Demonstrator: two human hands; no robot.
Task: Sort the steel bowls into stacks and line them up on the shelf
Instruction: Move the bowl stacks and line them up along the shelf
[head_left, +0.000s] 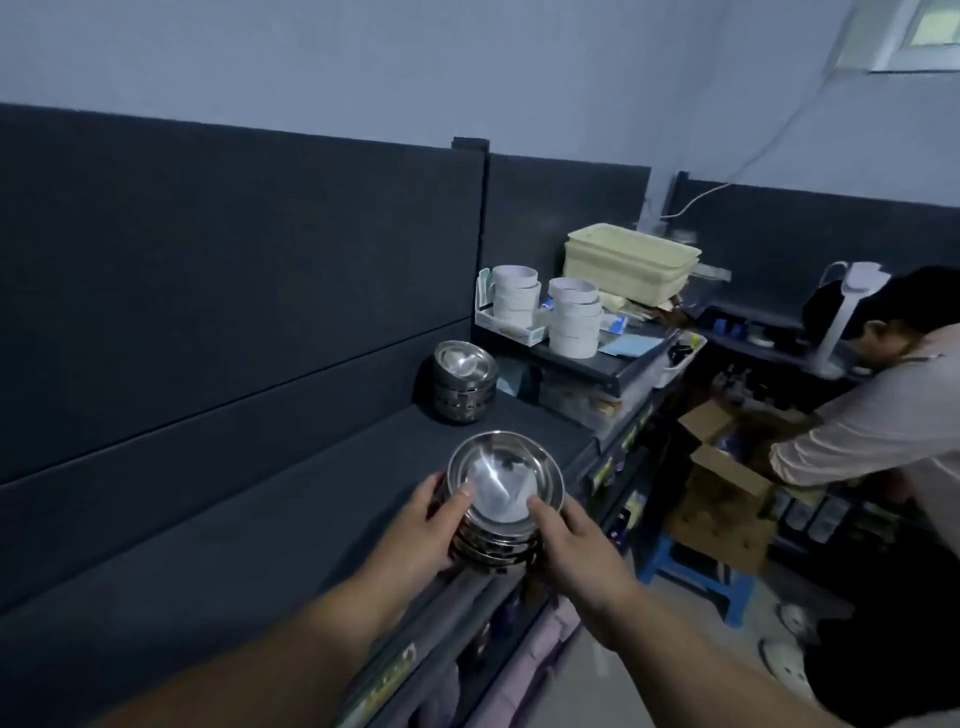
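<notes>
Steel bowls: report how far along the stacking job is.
Done: the first stack stands at the far end of the shelf. In hand: the left grip and right grip hold a second stack near the shelf's front edge. Left: setting it in line with the first stack. No loose bowls show.

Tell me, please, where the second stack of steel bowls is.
In the head view's centre, the second stack sits at the dark shelf's far end, beyond the held stack.

Two bowl stacks (504, 499) (464, 382) on shelf (234, 519)
</notes>
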